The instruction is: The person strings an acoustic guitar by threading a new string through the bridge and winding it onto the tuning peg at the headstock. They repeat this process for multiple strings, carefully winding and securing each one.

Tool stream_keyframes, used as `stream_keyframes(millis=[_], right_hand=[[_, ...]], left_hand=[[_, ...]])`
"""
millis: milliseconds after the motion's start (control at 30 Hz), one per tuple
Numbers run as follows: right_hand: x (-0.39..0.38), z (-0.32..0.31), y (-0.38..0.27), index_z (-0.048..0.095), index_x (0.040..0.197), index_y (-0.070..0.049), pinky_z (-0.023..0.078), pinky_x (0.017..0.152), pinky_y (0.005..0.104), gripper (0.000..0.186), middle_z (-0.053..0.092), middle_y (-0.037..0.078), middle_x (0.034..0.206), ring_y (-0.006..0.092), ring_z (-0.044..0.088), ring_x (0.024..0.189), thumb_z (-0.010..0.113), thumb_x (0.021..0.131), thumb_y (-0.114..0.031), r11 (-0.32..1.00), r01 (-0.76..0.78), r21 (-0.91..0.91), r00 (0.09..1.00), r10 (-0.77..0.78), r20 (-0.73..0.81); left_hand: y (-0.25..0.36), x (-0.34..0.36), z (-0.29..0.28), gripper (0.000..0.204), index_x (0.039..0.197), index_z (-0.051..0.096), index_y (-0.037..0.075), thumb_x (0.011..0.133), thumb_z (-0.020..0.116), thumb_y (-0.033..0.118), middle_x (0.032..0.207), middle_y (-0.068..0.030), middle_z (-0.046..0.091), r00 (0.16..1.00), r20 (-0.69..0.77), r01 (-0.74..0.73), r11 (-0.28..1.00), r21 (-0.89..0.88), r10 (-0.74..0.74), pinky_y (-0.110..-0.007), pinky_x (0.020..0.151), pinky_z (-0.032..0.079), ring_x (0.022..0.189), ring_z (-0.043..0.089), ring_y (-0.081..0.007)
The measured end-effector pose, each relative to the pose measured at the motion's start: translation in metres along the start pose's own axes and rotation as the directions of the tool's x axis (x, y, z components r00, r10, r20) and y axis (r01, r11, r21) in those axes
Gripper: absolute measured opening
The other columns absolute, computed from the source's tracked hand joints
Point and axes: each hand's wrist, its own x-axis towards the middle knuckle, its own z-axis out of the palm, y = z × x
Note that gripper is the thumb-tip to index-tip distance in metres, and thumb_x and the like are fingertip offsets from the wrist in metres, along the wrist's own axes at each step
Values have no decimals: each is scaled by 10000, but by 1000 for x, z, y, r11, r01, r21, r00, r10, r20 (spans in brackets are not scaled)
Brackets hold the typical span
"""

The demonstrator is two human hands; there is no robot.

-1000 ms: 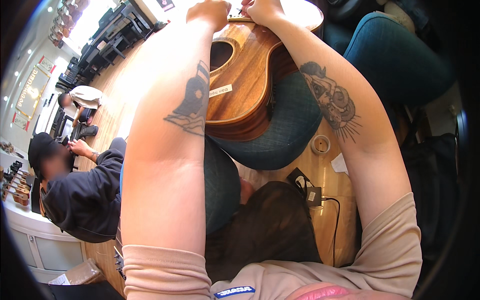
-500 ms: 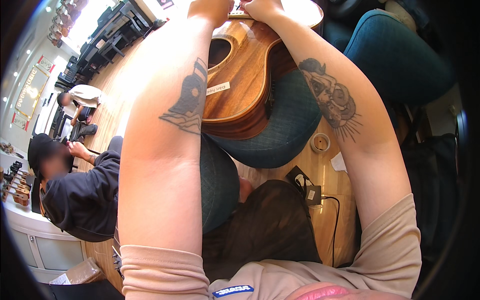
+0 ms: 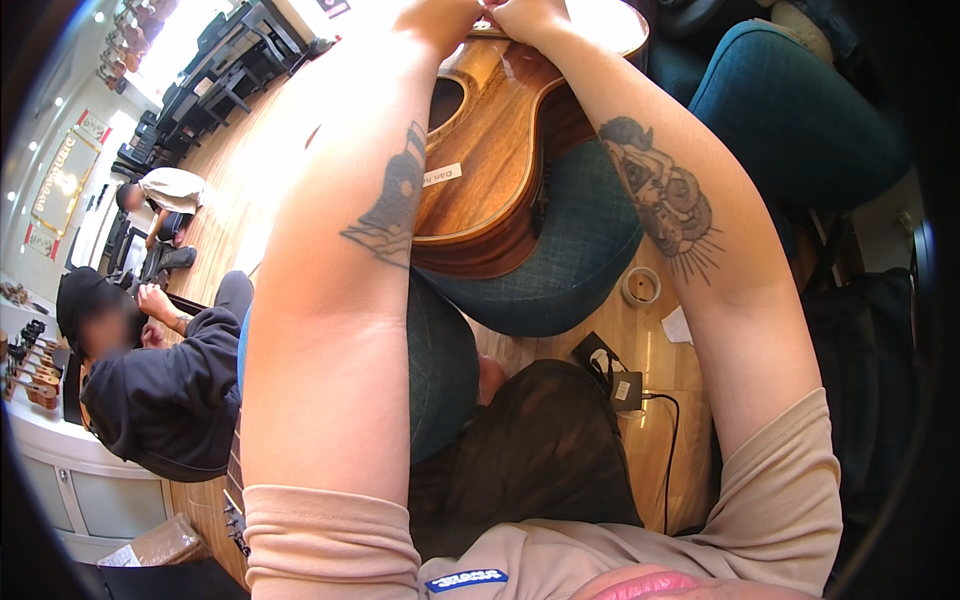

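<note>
An acoustic guitar (image 3: 490, 190) with a glossy brown wooden body lies on a teal cushioned seat (image 3: 585, 235). A small white label is stuck on its top beside the dark sound hole. At the upper edge of the view, my left hand (image 3: 450, 18) and my right hand (image 3: 528, 18) meet over the bridge area. Their fingers are bent and drawn together, partly cut off by the frame. Something small may be between them, but I cannot make it out. My left forearm covers part of the guitar.
A roll of tape (image 3: 641, 287) and a black power adapter (image 3: 626, 390) with a cable lie on the wooden floor. Another teal seat (image 3: 790, 120) stands at right. Two people sit at left, the nearer person (image 3: 160, 390) in dark clothes. Several small instruments (image 3: 35, 370) stand behind.
My left hand and forearm have shifted right, bringing my hands together at the bridge. The right arm has barely moved. The nearer person's hands have moved slightly.
</note>
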Motion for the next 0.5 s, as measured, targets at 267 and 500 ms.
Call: stream_keyframes(millis=[267, 500], right_hand=[[5, 6, 14, 848, 950, -125, 610, 875, 414, 147, 804, 172, 955, 316, 787, 924, 749, 855, -179, 998, 17, 65, 1000, -19, 22], [12, 11, 15, 847, 950, -123, 609, 878, 409, 151, 804, 169, 958, 297, 788, 924, 729, 858, -140, 990, 127, 55, 992, -128, 4]], left_hand=[[-9, 7, 24, 155, 938, 842, 139, 855, 711, 140, 993, -169, 791, 990, 106, 99, 992, -75, -91, -471, 911, 595, 1025, 757, -350], [-13, -5, 10, 258, 1074, 803, 128, 848, 685, 89, 972, -156, 799, 978, 28, 207, 931, -300, -209, -456, 903, 606, 950, 771, -341]])
